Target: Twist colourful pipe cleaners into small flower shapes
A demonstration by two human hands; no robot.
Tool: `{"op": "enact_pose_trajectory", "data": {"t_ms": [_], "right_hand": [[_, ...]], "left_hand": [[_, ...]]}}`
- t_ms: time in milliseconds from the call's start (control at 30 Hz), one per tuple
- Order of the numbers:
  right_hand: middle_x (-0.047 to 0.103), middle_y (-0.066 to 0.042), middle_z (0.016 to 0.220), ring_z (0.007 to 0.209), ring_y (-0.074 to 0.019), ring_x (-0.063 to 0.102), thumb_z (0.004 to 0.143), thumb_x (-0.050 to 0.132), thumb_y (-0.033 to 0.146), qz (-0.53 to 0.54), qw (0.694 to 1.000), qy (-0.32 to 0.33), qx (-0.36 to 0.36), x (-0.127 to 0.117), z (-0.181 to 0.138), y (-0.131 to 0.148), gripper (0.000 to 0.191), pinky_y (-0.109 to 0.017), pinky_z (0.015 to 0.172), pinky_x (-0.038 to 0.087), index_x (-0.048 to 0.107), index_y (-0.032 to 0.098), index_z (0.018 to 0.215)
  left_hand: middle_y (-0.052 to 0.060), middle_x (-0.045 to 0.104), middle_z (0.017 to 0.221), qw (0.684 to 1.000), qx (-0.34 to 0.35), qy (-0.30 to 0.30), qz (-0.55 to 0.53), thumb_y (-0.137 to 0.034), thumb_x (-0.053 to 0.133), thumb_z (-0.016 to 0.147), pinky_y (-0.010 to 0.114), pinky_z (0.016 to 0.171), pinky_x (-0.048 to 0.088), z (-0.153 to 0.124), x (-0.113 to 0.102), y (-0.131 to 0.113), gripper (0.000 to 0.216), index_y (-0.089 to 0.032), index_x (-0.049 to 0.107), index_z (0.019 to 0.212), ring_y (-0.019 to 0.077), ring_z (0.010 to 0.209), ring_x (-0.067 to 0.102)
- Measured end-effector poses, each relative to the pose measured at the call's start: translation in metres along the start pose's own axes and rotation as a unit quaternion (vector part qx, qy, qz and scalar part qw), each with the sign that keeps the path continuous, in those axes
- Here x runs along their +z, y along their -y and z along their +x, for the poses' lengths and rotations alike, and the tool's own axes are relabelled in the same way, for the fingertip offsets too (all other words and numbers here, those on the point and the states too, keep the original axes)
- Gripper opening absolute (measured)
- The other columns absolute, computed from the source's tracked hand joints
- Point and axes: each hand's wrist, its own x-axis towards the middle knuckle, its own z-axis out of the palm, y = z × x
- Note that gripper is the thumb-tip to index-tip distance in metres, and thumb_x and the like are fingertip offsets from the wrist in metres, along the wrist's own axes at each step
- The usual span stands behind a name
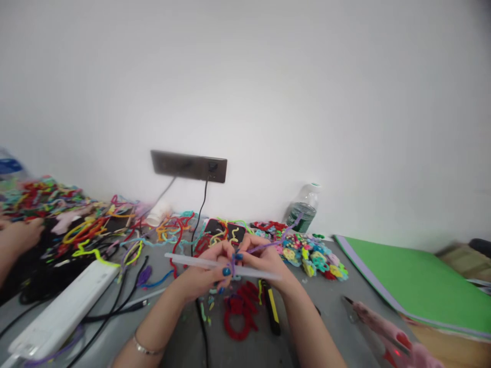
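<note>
In the middle of the head view, my left hand (213, 271) pinches a translucent white glue stick (187, 260) that lies slantwise across both hands. A purple pipe cleaner (274, 244) loops around the stick between my fingertips, and its free end points up to the right. My right hand (259, 255) is closed on this pipe cleaner, fingertips touching those of the left. Below the hands, a red pipe-cleaner shape with a ring (237, 335) rests on the grey table (318, 337). Beside it lies a black and yellow utility knife (271, 309).
A pink glue gun (383, 327) and green sheets (414, 281) are at right. Pipe-cleaner flowers (314, 258) lie before a water bottle (304, 207). Left are a white power strip (63, 309), cables, heaped pipe cleaners (88, 230) and another person's hand (23, 237).
</note>
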Motion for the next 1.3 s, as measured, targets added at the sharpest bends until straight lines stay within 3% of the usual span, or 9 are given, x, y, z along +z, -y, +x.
{"op": "enact_pose_trajectory", "data": {"t_ms": [200, 333, 433, 567, 733, 933, 1033, 1133, 1300], "right_hand": [[0.071, -0.003, 0.065, 0.059, -0.0143, 0.063, 0.081, 0.070, 0.039, -0.057, 0.997, -0.045, -0.004, 0.004, 0.006, -0.011, 0.024, -0.025, 0.058, 0.049, 0.063, 0.018, 0.071], [0.072, -0.003, 0.067, 0.061, -0.0154, 0.065, 0.079, 0.071, 0.033, -0.087, 0.993, -0.074, -0.010, 0.002, 0.004, -0.008, 0.018, -0.026, 0.060, 0.052, 0.063, 0.019, 0.071], [0.071, -0.003, 0.068, 0.063, -0.0167, 0.067, 0.078, 0.071, 0.034, -0.107, 0.990, -0.087, -0.024, -0.002, 0.004, -0.007, 0.017, -0.028, 0.061, 0.053, 0.065, 0.019, 0.074], [0.067, -0.002, 0.064, 0.059, -0.0168, 0.064, 0.078, 0.072, 0.041, -0.128, 0.988, -0.087, -0.012, -0.010, 0.003, -0.006, 0.025, -0.028, 0.057, 0.051, 0.063, 0.018, 0.074], [0.061, 0.002, 0.060, 0.054, -0.0140, 0.060, 0.074, 0.076, 0.048, -0.068, 0.997, 0.011, 0.035, -0.018, -0.003, 0.002, 0.035, -0.025, 0.052, 0.045, 0.057, 0.019, 0.075], [0.057, 0.004, 0.059, 0.047, -0.0078, 0.049, 0.072, 0.080, 0.045, 0.063, 0.991, 0.092, 0.072, -0.014, -0.006, -0.006, 0.038, -0.020, 0.048, 0.036, 0.053, 0.018, 0.074], [0.054, 0.006, 0.057, 0.047, -0.0078, 0.047, 0.068, 0.082, 0.051, 0.113, 0.990, 0.075, 0.032, -0.006, 0.000, -0.019, 0.046, -0.020, 0.048, 0.035, 0.050, 0.019, 0.071], [0.053, 0.005, 0.058, 0.048, -0.0074, 0.045, 0.066, 0.083, 0.051, 0.121, 0.992, 0.005, 0.023, 0.002, 0.007, -0.025, 0.048, -0.020, 0.049, 0.034, 0.048, 0.019, 0.068], [0.053, 0.005, 0.050, 0.046, -0.0089, 0.044, 0.071, 0.077, 0.052, 0.067, 0.994, -0.080, 0.032, 0.006, 0.010, -0.027, 0.044, -0.022, 0.048, 0.034, 0.049, 0.019, 0.063]], "left_hand": [[-0.005, 0.053, 0.058, 0.965, 0.064, -0.226, 0.119, -0.045, 0.064, 0.085, 0.021, 0.052, 0.032, 0.010, -0.005, -0.003, 0.032, -0.018, 0.059, 0.101, 0.0094, 0.051, 0.046], [-0.003, 0.058, 0.061, 0.926, 0.050, -0.271, 0.258, -0.038, 0.058, 0.087, 0.024, 0.058, 0.040, 0.013, -0.009, -0.001, 0.026, -0.017, 0.063, 0.101, 0.0137, 0.059, 0.054], [-0.001, 0.063, 0.064, 0.920, 0.032, -0.247, 0.304, -0.034, 0.055, 0.088, 0.026, 0.062, 0.042, 0.012, -0.009, 0.001, 0.022, -0.017, 0.062, 0.100, 0.0159, 0.063, 0.059], [0.001, 0.068, 0.067, 0.942, -0.008, -0.147, 0.301, -0.031, 0.054, 0.090, 0.026, 0.064, 0.043, 0.008, -0.008, 0.001, 0.018, -0.017, 0.061, 0.099, 0.0161, 0.064, 0.062], [0.000, 0.067, 0.062, 0.975, -0.076, -0.035, 0.204, -0.036, 0.063, 0.086, 0.023, 0.059, 0.042, 0.001, -0.006, -0.007, 0.022, -0.016, 0.060, 0.094, 0.0128, 0.056, 0.059], [-0.002, 0.062, 0.055, 0.991, -0.086, 0.070, 0.070, -0.050, 0.072, 0.079, 0.020, 0.049, 0.036, -0.001, -0.002, -0.006, 0.039, -0.016, 0.057, 0.091, 0.0090, 0.045, 0.051], [-0.003, 0.062, 0.057, 0.997, -0.059, 0.052, 0.029, -0.051, 0.073, 0.079, 0.019, 0.048, 0.032, 0.001, 0.000, -0.002, 0.041, -0.018, 0.053, 0.091, 0.0077, 0.044, 0.049], [-0.004, 0.061, 0.057, 1.000, -0.010, -0.016, 0.017, -0.051, 0.072, 0.079, 0.018, 0.048, 0.031, 0.003, 0.001, 0.002, 0.041, -0.019, 0.049, 0.091, 0.0075, 0.045, 0.050], [-0.003, 0.063, 0.060, 0.987, 0.065, -0.124, 0.077, -0.046, 0.065, 0.087, 0.024, 0.064, 0.044, 0.008, 0.003, 0.005, 0.031, -0.019, 0.050, 0.091, 0.0119, 0.058, 0.059]]}}
